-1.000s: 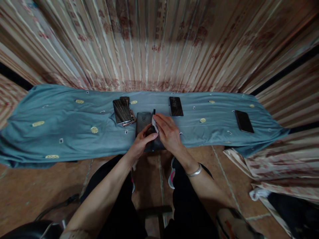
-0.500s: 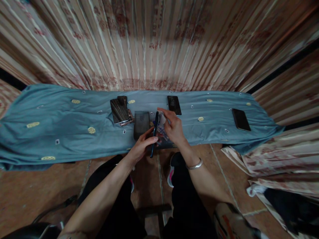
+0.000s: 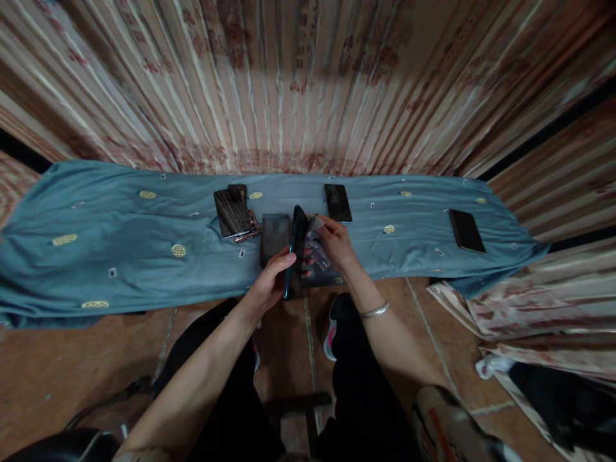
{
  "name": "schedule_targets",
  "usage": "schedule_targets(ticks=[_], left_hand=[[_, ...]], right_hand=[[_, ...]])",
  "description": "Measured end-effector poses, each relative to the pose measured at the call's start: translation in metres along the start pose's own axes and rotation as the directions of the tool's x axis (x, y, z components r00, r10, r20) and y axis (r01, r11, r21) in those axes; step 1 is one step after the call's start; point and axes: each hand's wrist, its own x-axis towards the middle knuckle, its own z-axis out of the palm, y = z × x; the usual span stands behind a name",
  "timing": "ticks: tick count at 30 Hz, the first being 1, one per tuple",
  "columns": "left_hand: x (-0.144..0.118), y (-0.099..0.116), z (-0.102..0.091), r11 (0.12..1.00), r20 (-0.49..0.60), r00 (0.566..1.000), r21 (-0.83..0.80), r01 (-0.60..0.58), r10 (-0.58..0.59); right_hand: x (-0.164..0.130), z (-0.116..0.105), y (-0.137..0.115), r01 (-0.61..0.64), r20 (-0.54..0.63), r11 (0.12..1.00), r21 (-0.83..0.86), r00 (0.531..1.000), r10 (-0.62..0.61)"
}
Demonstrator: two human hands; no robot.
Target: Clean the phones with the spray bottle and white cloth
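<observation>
My left hand (image 3: 272,277) is closed round a dark smartphone (image 3: 297,237) with a blue edge, holding it tilted on its side above the bench. Just right of the phone, my right hand (image 3: 339,242) pinches a small whitish cloth-like piece (image 3: 316,222); its exact kind is unclear. Below that hand lies a clear plastic packet (image 3: 318,255). Left of the phone rests a dark grey flat object (image 3: 275,242), its upper part blurred out. Further left, a phone with a shiny dark screen (image 3: 231,213) overlaps several other devices.
A blue cloth with yellow pineapple prints (image 3: 135,231) covers the long bench. A dark phone (image 3: 337,203) lies behind my right hand, another phone (image 3: 466,231) at the right end. A patterned curtain (image 3: 298,115) hangs behind. My legs and a tiled floor (image 3: 289,359) are below.
My left hand has turned the phone so more of its dark face shows and shifted it slightly left. My right hand has drawn the whitish piece a little away from the phone.
</observation>
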Motion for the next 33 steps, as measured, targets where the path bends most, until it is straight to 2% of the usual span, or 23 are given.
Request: schedule_targets(ticks=[4, 7, 12, 17, 20, 25, 29, 33], left_hand=[[0.0, 0.003, 0.001, 0.997, -0.009, 1.0, -0.076, -0.021, 0.02], [0.0, 0.006, 0.001, 0.991, -0.013, 1.0, -0.13, 0.004, -0.006], [0.0, 0.01, 0.002, 0.985, -0.069, 0.995, -0.163, 0.058, -0.07], [0.006, 0.009, 0.001, 0.979, -0.199, 0.979, -0.206, 0.003, -0.045], [0.009, 0.008, 0.0, 0.978, -0.272, 0.962, -0.194, -0.075, 0.02], [0.01, 0.008, 0.01, 0.98, -0.358, 0.933, -0.164, -0.109, 0.044], [0.012, 0.006, 0.009, 0.968, -0.377, 0.913, -0.122, -0.219, 0.159], [0.018, -0.003, -0.008, 0.974, -0.37, 0.905, 0.007, -0.226, 0.212]], right_hand=[[0.001, 0.003, 0.0, -0.078, -0.02, 0.991, 0.11, 0.997, 0.081], [0.001, 0.003, 0.0, -0.083, -0.049, 0.989, 0.125, 0.995, 0.09], [0.0, 0.004, 0.0, 0.031, -0.075, 0.999, -0.027, 0.997, -0.033], [-0.011, 0.011, 0.006, 0.092, 0.049, 0.964, -0.249, 0.995, -0.083], [-0.02, 0.016, 0.009, 0.144, 0.084, 0.887, -0.439, 0.989, -0.119], [-0.028, 0.02, 0.009, 0.24, 0.128, 0.714, -0.658, 0.97, -0.208], [-0.031, 0.023, 0.007, 0.391, 0.234, 0.552, -0.736, 0.913, -0.336], [-0.031, 0.022, 0.004, 0.484, 0.327, 0.432, -0.761, 0.861, -0.389]])
